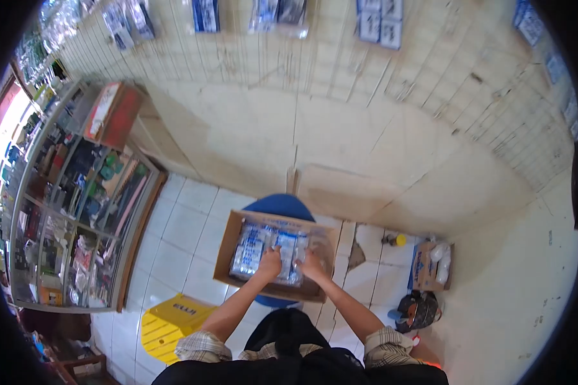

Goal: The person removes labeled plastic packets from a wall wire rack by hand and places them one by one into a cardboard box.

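Observation:
An open cardboard box [222, 256] sits on a blue stool [280, 204] in front of me. Inside lie several clear plastic packets [249, 251] with blue and white printing. My left hand [270, 264] reaches into the box with curled fingers, closed on a packet near the middle. Just to the right, my right hand [311, 264] is also closed, its fingers at the right edge of the same group of packets. Clear plastic [321, 245] fills the box's right side. My fingertips are partly hidden, so which packet each hand grips is hard to see.
A glass display case [77, 212] full of goods stands at left, a red box [113, 115] on it. A yellow stool [173, 326] is near my left arm. At right are a small carton [424, 274] and a dark bag [420, 312]. Wire racks [340, 58] hang on the wall.

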Available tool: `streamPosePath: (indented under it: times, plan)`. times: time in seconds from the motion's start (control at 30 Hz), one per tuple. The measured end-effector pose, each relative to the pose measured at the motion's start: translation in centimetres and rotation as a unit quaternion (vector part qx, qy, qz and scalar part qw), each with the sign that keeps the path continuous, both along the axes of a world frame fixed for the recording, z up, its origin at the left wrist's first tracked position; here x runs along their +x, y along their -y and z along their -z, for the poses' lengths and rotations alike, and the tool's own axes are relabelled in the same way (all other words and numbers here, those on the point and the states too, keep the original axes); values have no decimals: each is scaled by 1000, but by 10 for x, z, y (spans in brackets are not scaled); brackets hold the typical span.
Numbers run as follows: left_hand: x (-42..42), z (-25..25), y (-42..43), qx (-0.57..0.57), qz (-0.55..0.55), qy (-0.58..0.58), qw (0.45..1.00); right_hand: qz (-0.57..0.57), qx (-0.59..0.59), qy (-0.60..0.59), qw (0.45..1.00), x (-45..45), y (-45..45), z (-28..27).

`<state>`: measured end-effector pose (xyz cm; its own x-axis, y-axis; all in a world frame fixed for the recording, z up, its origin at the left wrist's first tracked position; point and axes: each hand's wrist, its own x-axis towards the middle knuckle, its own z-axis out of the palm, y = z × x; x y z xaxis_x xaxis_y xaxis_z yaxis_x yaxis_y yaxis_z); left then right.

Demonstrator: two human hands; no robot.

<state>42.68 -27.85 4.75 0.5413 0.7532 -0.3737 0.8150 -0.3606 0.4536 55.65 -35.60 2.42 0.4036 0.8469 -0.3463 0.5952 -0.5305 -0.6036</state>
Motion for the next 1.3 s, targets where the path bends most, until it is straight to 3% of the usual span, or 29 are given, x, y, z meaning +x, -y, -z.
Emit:
streamPosePath:
  times: [0.2,0.33,0.4,0.53,0.6,0.67,0.73,0.77,0.87,1.07,1.17,1.23,1.3]
  plan:
    - [36,-115,-64,133,18,222,966,-91,193,-72,974,68,-42,-127]
    - [81,-257,-90,74,7,475,877,-85,319,-87,940,108,-67,-274]
    - [101,-325,-92,92,-2,526,845,-79,359,-101,924,123,-74,-339]
    - [145,-392,-129,158,58,627,761,-79,474,-93,872,156,-98,-419]
    - [172,-400,-158,180,78,638,745,-10,598,21,801,179,-127,-430]
    - [191,-395,-186,158,76,633,754,10,618,40,785,204,-160,-426]
    - [204,-392,-204,175,51,571,800,90,615,216,753,213,-181,-424]
    - [209,-388,-215,166,70,559,809,90,596,195,774,215,-188,-423]
    - [221,-388,-217,96,64,581,806,100,589,230,768,214,-194,-420]
    - [225,-398,-204,74,37,573,815,142,618,169,755,218,-194,-424]
    - [238,-387,-217,156,37,551,819,146,624,146,754,221,-197,-421]
    - [245,-377,-227,273,34,526,805,144,633,126,750,221,-199,-417]
    - [248,-373,-230,240,34,545,802,170,635,124,744,217,-199,-418]
